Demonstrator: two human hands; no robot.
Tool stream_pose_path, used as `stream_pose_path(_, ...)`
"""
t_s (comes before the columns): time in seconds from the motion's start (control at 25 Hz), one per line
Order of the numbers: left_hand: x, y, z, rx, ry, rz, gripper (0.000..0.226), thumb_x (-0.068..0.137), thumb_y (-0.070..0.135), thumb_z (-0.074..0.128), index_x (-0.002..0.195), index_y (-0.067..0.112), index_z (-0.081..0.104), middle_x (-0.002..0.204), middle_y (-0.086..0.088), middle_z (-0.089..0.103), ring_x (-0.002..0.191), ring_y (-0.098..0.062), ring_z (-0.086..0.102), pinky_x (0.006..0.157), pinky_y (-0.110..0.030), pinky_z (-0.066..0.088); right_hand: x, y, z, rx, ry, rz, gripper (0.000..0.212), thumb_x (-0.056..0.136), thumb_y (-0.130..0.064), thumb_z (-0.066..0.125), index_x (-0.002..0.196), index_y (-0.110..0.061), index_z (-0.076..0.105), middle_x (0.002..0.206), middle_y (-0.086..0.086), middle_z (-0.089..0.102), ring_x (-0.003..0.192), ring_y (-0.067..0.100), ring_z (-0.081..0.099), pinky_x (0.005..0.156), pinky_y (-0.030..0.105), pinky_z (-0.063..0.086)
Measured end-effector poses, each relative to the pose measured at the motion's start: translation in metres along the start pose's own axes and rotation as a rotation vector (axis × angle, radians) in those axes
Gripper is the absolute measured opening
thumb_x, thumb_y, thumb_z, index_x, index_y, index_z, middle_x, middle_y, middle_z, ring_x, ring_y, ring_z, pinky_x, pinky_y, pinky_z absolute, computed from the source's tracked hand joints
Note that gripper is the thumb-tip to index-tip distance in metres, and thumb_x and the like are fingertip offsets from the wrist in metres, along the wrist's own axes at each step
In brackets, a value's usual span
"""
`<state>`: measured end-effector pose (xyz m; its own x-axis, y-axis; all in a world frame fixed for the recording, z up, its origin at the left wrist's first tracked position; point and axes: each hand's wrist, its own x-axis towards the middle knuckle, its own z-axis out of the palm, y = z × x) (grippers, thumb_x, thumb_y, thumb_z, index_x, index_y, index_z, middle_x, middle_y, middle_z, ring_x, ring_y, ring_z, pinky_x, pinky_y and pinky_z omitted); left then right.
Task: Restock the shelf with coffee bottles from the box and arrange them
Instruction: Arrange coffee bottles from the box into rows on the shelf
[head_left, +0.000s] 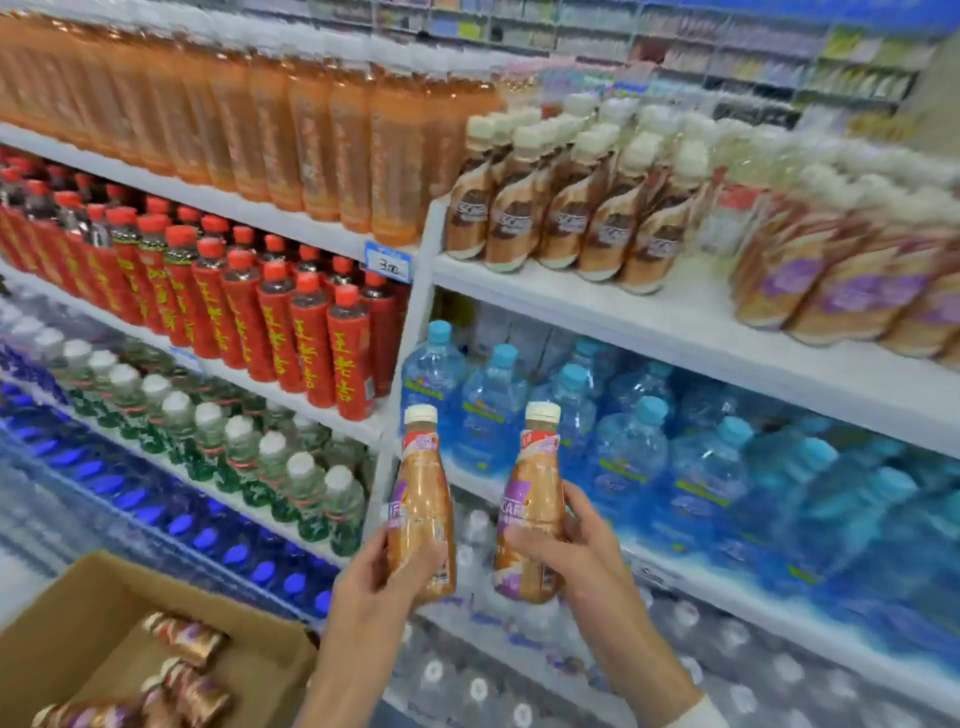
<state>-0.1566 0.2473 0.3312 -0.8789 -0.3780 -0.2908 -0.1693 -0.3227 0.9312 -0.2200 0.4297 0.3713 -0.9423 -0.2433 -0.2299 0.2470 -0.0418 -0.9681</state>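
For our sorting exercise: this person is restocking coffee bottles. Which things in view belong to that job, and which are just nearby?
Job: left hand, left bottle, right hand, right bottle, box, bottles in box, coffee shelf.
Nearby: red bottles, orange bottles, water bottles, green bottles.

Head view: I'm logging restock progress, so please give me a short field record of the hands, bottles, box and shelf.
left hand: grips first bottle, upright, cap on
right hand: grips second bottle, upright, cap on
box: open cardboard, lower left; boxed bottles lie on their sides
shelf: white, upper right; bare front stretch between brown-label bottles and purple-label bottles
progress: both held bottles are below that shelf, in front of the water bottles, not yet placed
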Motion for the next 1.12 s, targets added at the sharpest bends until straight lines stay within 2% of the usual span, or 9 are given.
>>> stream_pose_path(0.12, -0.002, -0.005, 0.081, 0.012, -0.108, 0.043, 0.048, 0.068, 0.019, 0.089, 0.112, 0.012, 0.072, 0.086, 0.003, 0.078, 0.079, -0.015, 0.071, 0.083, -0.044, 0.058, -0.016, -0.023, -0.076, 0.007, 0.103, -0.056, 0.060, 0.061, -0.019, 0.082, 0.118, -0.027, 0.064, 0.101, 0.006, 0.076, 0.085, 0.022, 0.072, 0.074, 0.044, 0.058)
stream_pose_path(0.2, -0.010, -0.006, 0.138, 0.042, -0.169, 0.071, 0.045, 0.063, 0.023, 0.090, 0.102, 0.012, 0.073, 0.080, 0.003, 0.077, 0.069, -0.007, 0.069, 0.075, -0.036, 0.057, -0.027, -0.039, -0.126, 0.004, 0.155, -0.087, 0.059, 0.061, -0.021, 0.082, 0.117, -0.024, 0.065, 0.100, 0.007, 0.076, 0.084, 0.022, 0.072, 0.078, 0.045, 0.058)
stream_pose_path(0.32, -0.022, -0.004, 0.215, 0.038, -0.249, 0.107, 0.033, 0.065, 0.015, 0.089, 0.093, 0.010, 0.072, 0.072, 0.003, 0.073, 0.060, -0.004, 0.065, 0.062, -0.024, 0.058, -0.044, -0.064, -0.197, 0.021, 0.214, -0.144, 0.054, 0.060, -0.019, 0.081, 0.112, -0.023, 0.066, 0.100, 0.011, 0.075, 0.081, 0.021, 0.072, 0.064, 0.035, 0.058)
stream_pose_path(0.44, -0.031, 0.004, 0.287, 0.045, -0.360, 0.159, 0.047, 0.048, 0.033, 0.087, 0.088, 0.011, 0.076, 0.076, -0.001, 0.074, 0.067, -0.010, 0.067, 0.073, -0.036, 0.059, -0.055, -0.090, -0.261, 0.023, 0.276, -0.207, 0.057, 0.060, -0.021, 0.082, 0.114, -0.026, 0.065, 0.100, 0.008, 0.076, 0.086, 0.023, 0.074, 0.067, 0.036, 0.058)
stream_pose_path(0.56, -0.035, 0.022, 0.350, 0.078, -0.437, 0.250, 0.046, 0.052, 0.028, 0.092, 0.093, 0.016, 0.075, 0.083, -0.002, 0.076, 0.074, -0.013, 0.071, 0.065, -0.024, 0.056, -0.057, -0.122, -0.308, 0.011, 0.313, -0.286, 0.064, 0.061, -0.023, 0.085, 0.120, -0.028, 0.062, 0.099, 0.003, 0.077, 0.087, 0.022, 0.075, 0.073, 0.039, 0.060)
stream_pose_path(0.68, -0.028, 0.042, 0.408, 0.121, -0.459, 0.363, 0.047, 0.068, 0.020, 0.089, 0.110, 0.014, 0.067, 0.092, -0.004, 0.077, 0.079, -0.013, 0.072, 0.065, -0.022, 0.055, -0.044, -0.155, -0.341, -0.034, 0.362, -0.385, 0.058, 0.070, -0.010, 0.089, 0.116, -0.028, 0.061, 0.096, 0.002, 0.076, 0.083, 0.018, 0.074, 0.066, 0.030, 0.060)
stream_pose_path(0.76, -0.018, 0.055, 0.440, 0.168, -0.477, 0.422, 0.046, 0.076, 0.014, 0.084, 0.116, 0.018, 0.062, 0.100, -0.002, 0.076, 0.084, -0.013, 0.072, 0.065, -0.020, 0.054, -0.027, -0.173, -0.357, -0.077, 0.421, -0.441, 0.053, 0.075, -0.006, 0.085, 0.114, -0.032, 0.060, 0.097, -0.002, 0.075, 0.085, 0.014, 0.073, 0.071, 0.031, 0.062)
stream_pose_path(0.92, 0.007, 0.070, 0.479, 0.300, -0.503, 0.529, 0.057, 0.075, 0.021, 0.086, 0.122, 0.025, 0.055, 0.107, 0.007, 0.073, 0.094, -0.006, 0.071, 0.077, -0.022, 0.057, 0.004, -0.192, -0.381, -0.142, 0.470, -0.481, 0.070, 0.074, -0.011, 0.086, 0.131, -0.030, 0.052, 0.118, -0.003, 0.069, 0.102, 0.012, 0.070, 0.088, 0.036, 0.060)
stream_pose_path(1.12, 0.026, 0.066, 0.493, 0.401, -0.513, 0.553, 0.067, 0.071, 0.018, 0.090, 0.124, 0.028, 0.050, 0.112, 0.015, 0.066, 0.095, 0.007, 0.064, 0.071, -0.010, 0.050, 0.030, -0.192, -0.394, -0.129, 0.504, -0.462, 0.075, 0.074, -0.002, 0.084, 0.135, -0.026, 0.048, 0.124, -0.002, 0.065, 0.105, 0.010, 0.067, 0.091, 0.034, 0.059)
